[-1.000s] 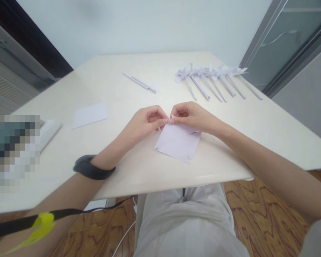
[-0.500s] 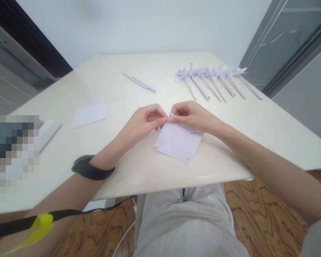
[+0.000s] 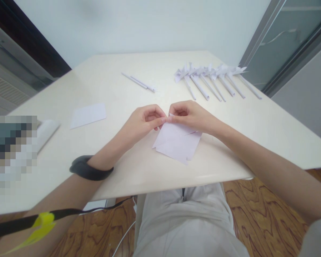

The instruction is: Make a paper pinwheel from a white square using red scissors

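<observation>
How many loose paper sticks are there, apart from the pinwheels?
2: a left stick and a right stick, side by side beyond the left hand. The pixelated patch could hide more.

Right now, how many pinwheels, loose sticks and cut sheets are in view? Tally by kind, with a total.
Pinwheels: 7 (heads overlap; counted by their sticks)
Loose sticks: 2
Cut sheet: 1
Total: 10
</observation>
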